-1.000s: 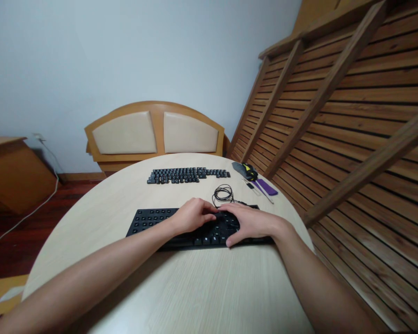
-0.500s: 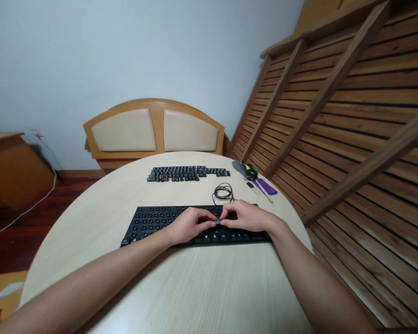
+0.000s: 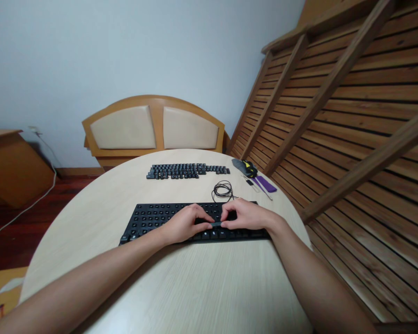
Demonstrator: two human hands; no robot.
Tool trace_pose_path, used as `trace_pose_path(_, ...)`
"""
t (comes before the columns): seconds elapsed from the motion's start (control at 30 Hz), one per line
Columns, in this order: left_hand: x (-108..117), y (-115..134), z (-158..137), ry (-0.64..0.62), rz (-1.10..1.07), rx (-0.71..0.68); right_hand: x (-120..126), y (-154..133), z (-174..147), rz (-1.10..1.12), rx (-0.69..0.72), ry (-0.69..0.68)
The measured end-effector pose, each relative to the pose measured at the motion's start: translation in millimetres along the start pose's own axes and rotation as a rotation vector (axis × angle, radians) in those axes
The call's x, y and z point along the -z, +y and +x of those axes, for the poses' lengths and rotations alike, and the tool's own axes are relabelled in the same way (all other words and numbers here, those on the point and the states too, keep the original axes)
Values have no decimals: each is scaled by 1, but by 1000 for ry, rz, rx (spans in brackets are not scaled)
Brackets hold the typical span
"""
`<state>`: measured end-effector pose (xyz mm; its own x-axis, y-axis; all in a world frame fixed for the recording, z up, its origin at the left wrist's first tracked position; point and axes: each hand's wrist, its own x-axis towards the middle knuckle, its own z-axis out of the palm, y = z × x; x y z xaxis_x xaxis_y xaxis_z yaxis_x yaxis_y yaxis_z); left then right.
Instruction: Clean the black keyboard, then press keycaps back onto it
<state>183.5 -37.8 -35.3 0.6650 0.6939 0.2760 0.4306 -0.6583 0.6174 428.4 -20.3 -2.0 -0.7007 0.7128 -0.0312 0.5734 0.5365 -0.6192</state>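
Over the table (image 3: 195, 287), pinched fingers (image 3: 202, 227) hold a keycap (image 3: 216, 224).

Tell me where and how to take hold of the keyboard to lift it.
I'd grip the keyboard by its two short ends, one hand coming in from each side, since it is long and lies flat. The left end's edge is in view; the right wrist hides part of the other. The far edge looks worse: the cable lies just behind it.

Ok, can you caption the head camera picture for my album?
Left hand and right hand pinch a small dark piece over the black keyboard, loose keycaps in rows beyond.
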Motion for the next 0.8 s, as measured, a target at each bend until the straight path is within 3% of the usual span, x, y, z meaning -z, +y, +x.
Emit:
trace_pose_path(0.67, 0, 6, -3, -63, 193, -173, 1, -4, -1, -69, 49, -13)
trace_pose_path(0.8, -3, 8, -5, -58, 263, -148, 0, -6, -1, -46, 14, -22)
